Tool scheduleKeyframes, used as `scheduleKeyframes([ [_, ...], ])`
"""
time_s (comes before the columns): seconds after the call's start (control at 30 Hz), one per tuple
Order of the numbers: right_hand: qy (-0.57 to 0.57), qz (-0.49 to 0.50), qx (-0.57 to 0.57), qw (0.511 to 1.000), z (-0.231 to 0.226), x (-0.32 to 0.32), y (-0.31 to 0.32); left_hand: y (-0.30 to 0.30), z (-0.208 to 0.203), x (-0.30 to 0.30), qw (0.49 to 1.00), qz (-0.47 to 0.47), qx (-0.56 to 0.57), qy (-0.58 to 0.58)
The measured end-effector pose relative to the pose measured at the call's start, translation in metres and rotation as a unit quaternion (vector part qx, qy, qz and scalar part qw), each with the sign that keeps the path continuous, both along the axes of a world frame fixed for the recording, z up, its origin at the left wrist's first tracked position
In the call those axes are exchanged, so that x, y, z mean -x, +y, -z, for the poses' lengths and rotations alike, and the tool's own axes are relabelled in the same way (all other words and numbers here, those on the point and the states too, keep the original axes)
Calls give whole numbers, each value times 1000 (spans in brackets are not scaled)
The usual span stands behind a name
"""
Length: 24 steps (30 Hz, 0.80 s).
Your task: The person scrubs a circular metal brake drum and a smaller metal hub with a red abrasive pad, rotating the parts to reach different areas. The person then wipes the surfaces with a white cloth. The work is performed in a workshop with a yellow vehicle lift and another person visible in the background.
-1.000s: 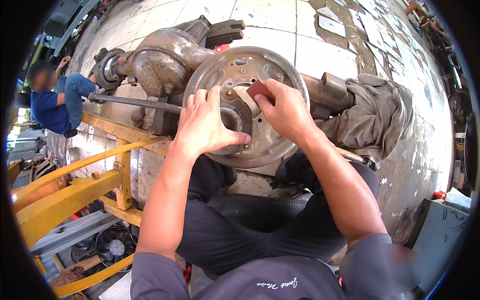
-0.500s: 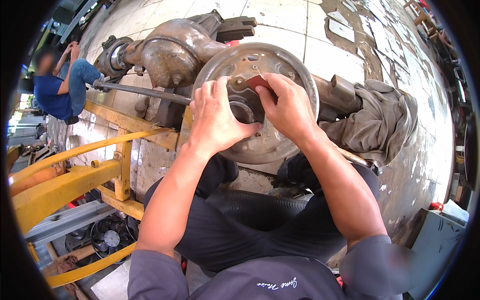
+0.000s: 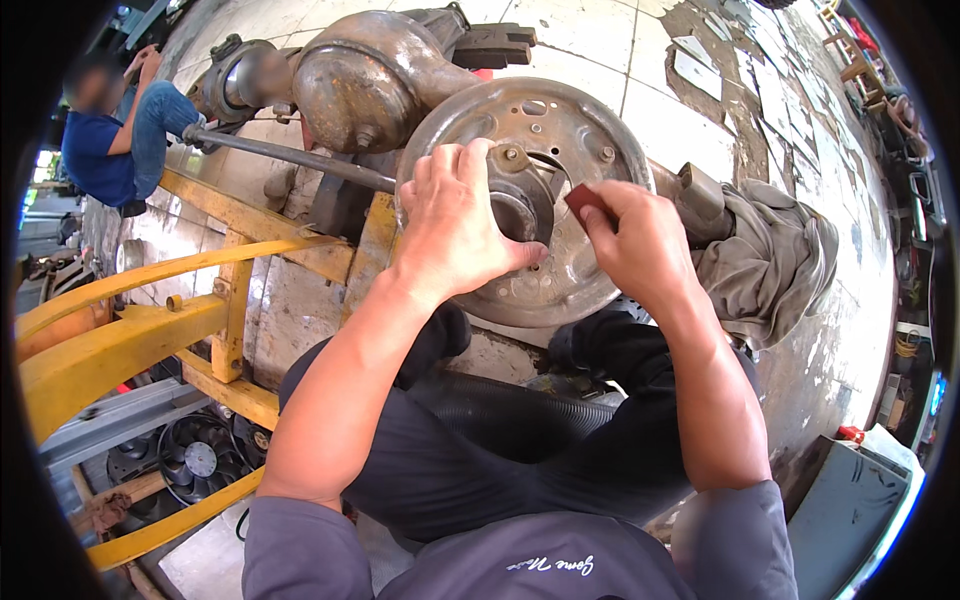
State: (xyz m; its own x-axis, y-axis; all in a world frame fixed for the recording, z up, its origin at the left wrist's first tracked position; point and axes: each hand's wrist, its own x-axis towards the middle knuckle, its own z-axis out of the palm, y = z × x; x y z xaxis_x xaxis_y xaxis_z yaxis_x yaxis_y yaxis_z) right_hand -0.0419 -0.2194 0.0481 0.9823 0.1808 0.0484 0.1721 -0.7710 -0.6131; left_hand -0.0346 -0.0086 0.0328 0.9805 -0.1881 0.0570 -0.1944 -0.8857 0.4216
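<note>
A round, worn metal brake backing plate stands in front of me, studs and holes around its face. At its centre my left hand grips a ring-shaped metal flange between spread fingers above and the thumb below. A dark crescent gap shows along the flange's upper right edge. My right hand pinches a small folded piece of red-brown sandpaper between thumb and fingers, just right of the flange. The sandpaper's far end is hidden by the hand.
A rusty axle housing lies behind the plate, with a long metal shaft to the left. Yellow metal frame stands at left, a grey cloth at right. A person in blue sits far left.
My right hand has drawn the sandpaper down and right, away from the flange's top. The flange in my left hand has shifted slightly right on the plate, exposing the dark gap.
</note>
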Motion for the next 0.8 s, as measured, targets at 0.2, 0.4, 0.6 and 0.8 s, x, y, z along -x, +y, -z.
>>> scheduleKeyframes([
  [0.2,-59,9,-77,995,7,-8,16,1,-1,1,1000,1,12,2],
  [0.4,-135,-11,-59,989,12,-25,36,1,5,1,999,1,35,-12],
  [0.6,-4,-50,43,998,-4,-15,9,1,1,0,999,5,34,12],
  [0.8,-88,14,-63,994,-8,-21,19,0,2,-1,999,9,31,-1],
])
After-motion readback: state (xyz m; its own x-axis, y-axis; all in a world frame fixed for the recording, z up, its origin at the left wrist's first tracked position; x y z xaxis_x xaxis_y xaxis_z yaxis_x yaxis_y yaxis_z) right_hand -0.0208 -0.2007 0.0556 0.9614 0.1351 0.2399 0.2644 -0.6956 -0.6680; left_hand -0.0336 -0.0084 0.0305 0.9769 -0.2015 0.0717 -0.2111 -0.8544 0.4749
